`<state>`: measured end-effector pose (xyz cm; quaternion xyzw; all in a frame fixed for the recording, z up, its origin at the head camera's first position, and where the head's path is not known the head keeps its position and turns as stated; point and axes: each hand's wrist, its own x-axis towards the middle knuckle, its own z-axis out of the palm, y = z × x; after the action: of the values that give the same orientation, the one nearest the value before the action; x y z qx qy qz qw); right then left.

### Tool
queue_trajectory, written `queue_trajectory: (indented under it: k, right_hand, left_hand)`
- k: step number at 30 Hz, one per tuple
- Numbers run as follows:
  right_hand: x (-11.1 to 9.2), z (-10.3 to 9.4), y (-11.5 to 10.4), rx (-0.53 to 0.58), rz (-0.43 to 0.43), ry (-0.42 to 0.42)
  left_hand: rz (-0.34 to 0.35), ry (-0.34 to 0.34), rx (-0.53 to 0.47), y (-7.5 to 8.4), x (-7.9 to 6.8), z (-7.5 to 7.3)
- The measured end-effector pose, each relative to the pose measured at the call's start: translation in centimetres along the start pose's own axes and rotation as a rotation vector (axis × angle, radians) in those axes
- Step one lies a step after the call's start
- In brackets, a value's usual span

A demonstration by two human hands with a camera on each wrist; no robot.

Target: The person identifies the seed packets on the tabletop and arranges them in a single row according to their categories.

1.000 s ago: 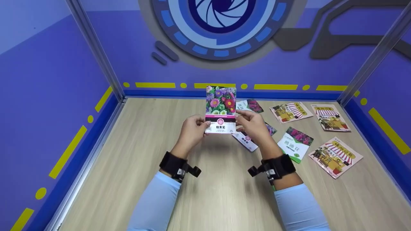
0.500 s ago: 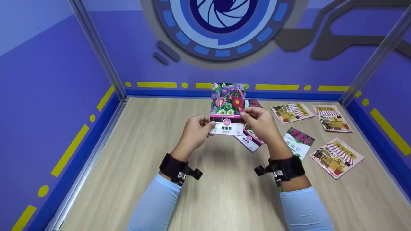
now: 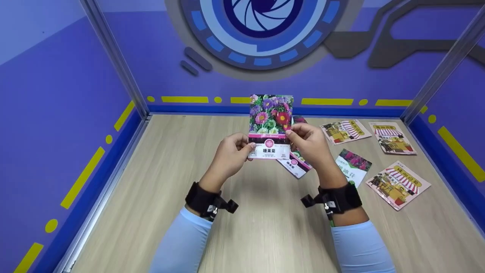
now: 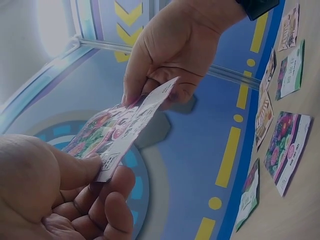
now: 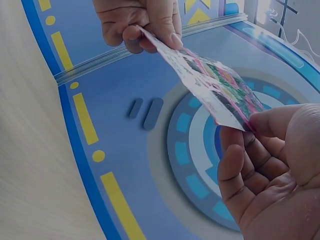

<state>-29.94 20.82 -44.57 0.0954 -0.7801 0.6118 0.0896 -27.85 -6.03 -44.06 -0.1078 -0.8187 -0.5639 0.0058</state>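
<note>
Flower packet [image 3: 270, 117] raised between left hand [image 3: 229, 153] and right hand [image 3: 310, 144], each pinching one side edge. Risk — uneven pull could crease it; slack pinch could drop it onto similar packet [image 3: 294, 168] beneath right hand.

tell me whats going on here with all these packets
A person is holding up a flower packet above the table, pinching it near its side edges with the left hand and the right hand, its printed front facing the head camera. A similar pink-banded packet lies on the table, partly hidden behind it. Five more packets lie there: three awning packets on the right side and two green-and-white packets, one mostly covered in the head view.
</note>
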Motion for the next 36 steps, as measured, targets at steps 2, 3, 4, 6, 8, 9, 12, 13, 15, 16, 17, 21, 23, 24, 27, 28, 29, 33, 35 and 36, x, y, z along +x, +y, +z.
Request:
queue_trajectory:
  k: [2, 3, 4, 6, 8, 9, 12, 13, 15, 16, 17, 21, 23, 24, 27, 28, 29, 33, 35, 36]
  right_hand:
    - [-0.1, 0.0, 0.0, 0.022, -0.025, 0.002]
    - [-0.1, 0.0, -0.1, 0.030, -0.037, 0.004]
    - [-0.1, 0.0, -0.1, 0.031, -0.046, 0.005]
    - [-0.2, 0.0, -0.1, 0.030, -0.055, 0.007]
    - [-0.3, 0.0, -0.2, 0.028, -0.060, 0.007]
    - [-0.3, 0.0, -0.2, 0.025, -0.059, 0.006]
    - [-0.4, -0.1, -0.2, 0.020, -0.055, 0.005]
    - [-0.4, -0.1, -0.2, 0.020, -0.053, 0.004]
    - [-0.4, -0.1, -0.3, 0.019, -0.049, 0.004]
    - [-0.5, -0.1, -0.3, 0.019, -0.048, 0.003]
    - [-0.5, -0.1, -0.3, 0.020, -0.046, 0.004]
    - [-0.7, -0.2, -0.7, 0.027, -0.043, 0.006]
    - [-0.8, -0.1, -0.8, 0.040, -0.042, 0.009]
    - [-0.9, -0.1, -0.9, 0.051, -0.042, 0.011]
    - [-1.1, -0.1, -1.1, 0.085, -0.051, 0.023]
    - [-1.1, 0.0, -1.1, 0.093, -0.056, 0.026]
    - [-1.1, 0.0, -1.1, 0.101, -0.061, 0.031]
    - [-1.2, 0.0, -1.3, 0.108, -0.083, 0.045]
    - [-1.2, 0.0, -1.3, 0.104, -0.086, 0.049]
    - [-1.2, 0.0, -1.4, 0.101, -0.087, 0.050]
  left_hand:
    - [0.014, -0.001, -0.002, 0.1, -0.1, 0.0]
    - [0.020, -0.001, -0.003, 0.1, -0.1, 0.0]
    - [0.022, -0.001, -0.002, 0.1, -0.1, 0.0]
    - [0.024, -0.001, 0.000, 0.2, -0.2, 0.0]
    - [0.024, -0.001, 0.004, 0.3, -0.3, -0.1]
    - [0.025, -0.001, 0.006, 0.4, -0.3, -0.1]
    - [0.032, -0.001, 0.010, 0.5, -0.5, -0.1]
    - [0.035, -0.001, 0.012, 0.6, -0.5, -0.1]
    - [0.041, 0.000, 0.017, 0.7, -0.6, -0.1]
    - [0.043, 0.000, 0.018, 0.7, -0.6, -0.1]
    - [0.046, 0.001, 0.021, 0.7, -0.6, -0.1]
    - [0.061, -0.001, 0.027, 0.9, -0.8, -0.2]
    - [0.066, -0.005, 0.024, 0.9, -1.0, -0.2]
    - [0.068, -0.007, 0.025, 0.9, -1.1, -0.2]
    - [0.080, -0.016, 0.023, 1.0, -1.3, -0.2]
    - [0.086, -0.018, 0.021, 1.0, -1.4, -0.2]
    - [0.092, -0.018, 0.019, 0.9, -1.4, -0.2]
    - [0.108, -0.024, 0.000, 1.1, -1.5, -0.4]
    - [0.106, -0.025, 0.001, 1.2, -1.5, -0.4]
    - [0.104, -0.024, 0.003, 1.3, -1.6, -0.5]
